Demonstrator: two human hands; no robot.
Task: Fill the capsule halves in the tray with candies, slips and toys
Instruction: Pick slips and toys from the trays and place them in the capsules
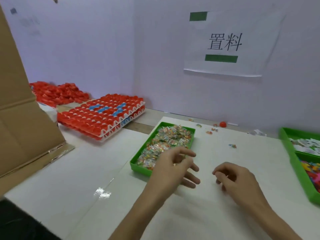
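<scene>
– What is nearest?

– Two bare hands above the white table. The left hand hangs at the near corner of a green box, and its fingers are apart and relaxed. The right hand is beside it. Its fingers are curled inward and blurred, so I cannot tell if it holds something.

– What is in the green box?

– Wrapped candies, many of them. A second green box is at the right edge, with white slips in the far part and colourful toys in the near part.

– And farther?

– Some loose candies lie on the table, and a red ball lies near the wall.

– Where are the capsule halves?

– The red capsule halves are far on the left, in two stacked white trays, well apart from both hands. A few are blue. Behind them is a red heap, and a cardboard box stands at the left. A paper sign hangs on the wall.
</scene>
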